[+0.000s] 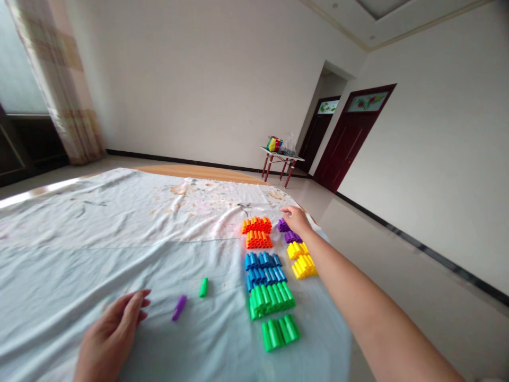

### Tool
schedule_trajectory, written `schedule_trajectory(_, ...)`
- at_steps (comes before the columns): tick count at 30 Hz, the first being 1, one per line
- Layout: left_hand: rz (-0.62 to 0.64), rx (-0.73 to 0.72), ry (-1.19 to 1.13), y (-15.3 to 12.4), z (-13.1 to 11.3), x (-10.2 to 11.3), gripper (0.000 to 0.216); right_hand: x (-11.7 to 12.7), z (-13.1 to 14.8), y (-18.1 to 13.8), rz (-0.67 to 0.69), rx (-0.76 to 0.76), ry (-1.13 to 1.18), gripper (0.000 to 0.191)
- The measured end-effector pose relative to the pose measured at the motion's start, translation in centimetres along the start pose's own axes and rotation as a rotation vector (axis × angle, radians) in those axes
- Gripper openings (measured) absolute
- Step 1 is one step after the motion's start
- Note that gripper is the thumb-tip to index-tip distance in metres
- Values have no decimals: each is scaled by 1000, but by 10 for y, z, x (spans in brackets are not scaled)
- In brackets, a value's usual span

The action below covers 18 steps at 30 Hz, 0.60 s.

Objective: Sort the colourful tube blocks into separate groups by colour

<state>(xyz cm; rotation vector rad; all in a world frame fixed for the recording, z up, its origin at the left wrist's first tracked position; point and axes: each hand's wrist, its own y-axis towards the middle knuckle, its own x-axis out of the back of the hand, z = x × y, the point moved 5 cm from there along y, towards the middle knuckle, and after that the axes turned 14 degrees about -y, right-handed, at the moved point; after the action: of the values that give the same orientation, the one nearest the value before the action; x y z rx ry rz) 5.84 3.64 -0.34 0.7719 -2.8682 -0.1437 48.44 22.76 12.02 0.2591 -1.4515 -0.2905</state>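
My left hand (115, 333) hovers low over the cloth at the left, fingers loosely bent with their tips a little apart; nothing shows in it. To its right lie a loose purple plastic tube (179, 308) and a loose green tube (203, 287). My right hand (296, 218) reaches to the far right, over purple tubes (292, 237). Its fingers are bent together, and whatever they hold is hidden. Nearer along my right forearm are yellow tubes (304, 266). Left of these, stacked rows run from orange tubes (258, 240) through blue tubes (265, 277) to green tubes (274, 298).
A wrinkled pale blue and flowered white cloth (119, 254) covers the table, whose wooden edge (199, 171) shows at the back. Beyond stands a small table (281, 154) with a colourful bag (274, 143). A curtain (67, 79) hangs left; a dark red door (352, 140) is at right.
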Motion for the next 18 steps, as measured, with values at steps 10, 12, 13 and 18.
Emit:
schedule_trajectory(10,9,33,-149,-4,-6,-2,50,37,186,-167,100,730,424,20)
schedule_trajectory(12,11,28,-167,-6,-8,-2,48,21,209,-186,129,768,397,25)
schedule_trajectory(13,14,29,-172,-6,-9,-2,48,11,217,-193,135,778,378,27)
schedule_trajectory(18,29,40,-165,-5,-5,-1,49,-28,245,-206,126,823,213,33)
